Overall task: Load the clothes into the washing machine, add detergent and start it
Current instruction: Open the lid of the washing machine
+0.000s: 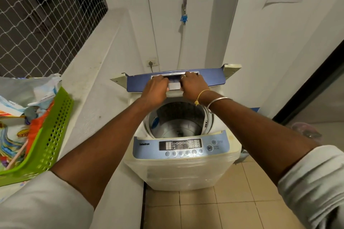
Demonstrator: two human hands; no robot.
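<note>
Early in the wash: both hands reach to the upper middle of the frame, where the left hand [155, 89] and right hand [195, 87] each have their grip clamped on the raised, folded blue lid [212, 78] of the washing machine [186, 171]. Below them the drum [178, 119] stands open and looks bare of clothes. Packets fill a green basket [55, 117] at lower left. Loading, detergent and a press on the control panel [180, 146] all appear left to do.
</note>
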